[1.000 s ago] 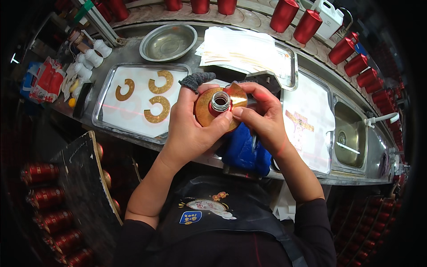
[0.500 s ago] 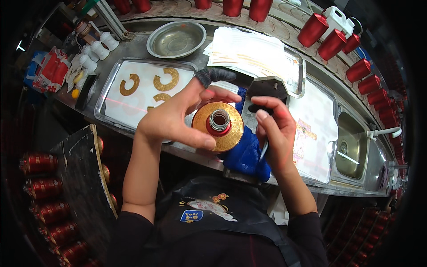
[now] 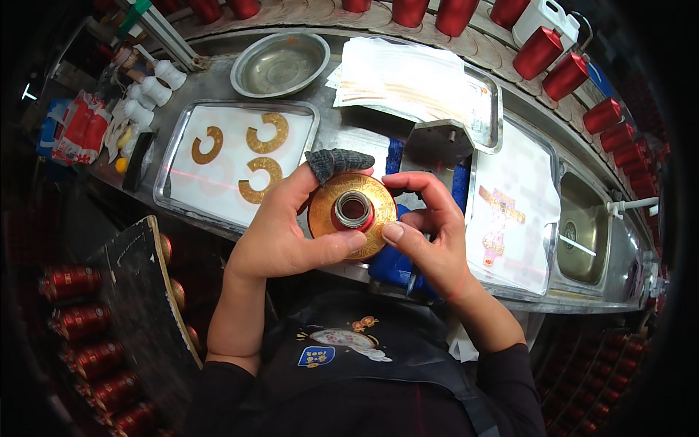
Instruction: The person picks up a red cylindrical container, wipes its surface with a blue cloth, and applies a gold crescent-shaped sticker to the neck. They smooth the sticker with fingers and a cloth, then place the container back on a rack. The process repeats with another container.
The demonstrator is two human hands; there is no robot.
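Note:
A red bottle (image 3: 352,211) with a gold patterned ring on its shoulder stands mouth-up between my hands, its threaded neck uncovered. My left hand (image 3: 280,229) wraps round its left side, thumb on the gold ring; a dark grey knitted cover sits on one finger. Closed on the right edge, my right hand (image 3: 433,229) presses its thumb against the ring, with the fingers behind. A blue-covered stand (image 3: 393,266) lies below the bottle, partly hidden by my right hand. Three gold C-shaped decals (image 3: 261,178) rest on white paper in the left tray (image 3: 166,171).
A metal basin (image 3: 280,65) and a paper stack (image 3: 400,76) occupy the far side. Right of the dark metal bracket (image 3: 439,142) lies a tray with gold and pink decals (image 3: 502,207), beside a sink (image 3: 582,237). Several red bottles (image 3: 539,52) line the conveyor behind; a dark board (image 3: 142,291) leans lower left.
My right hand has moved in from beside the bottle to grip its right edge. My left hand has closed further round it. The view has shifted slightly.

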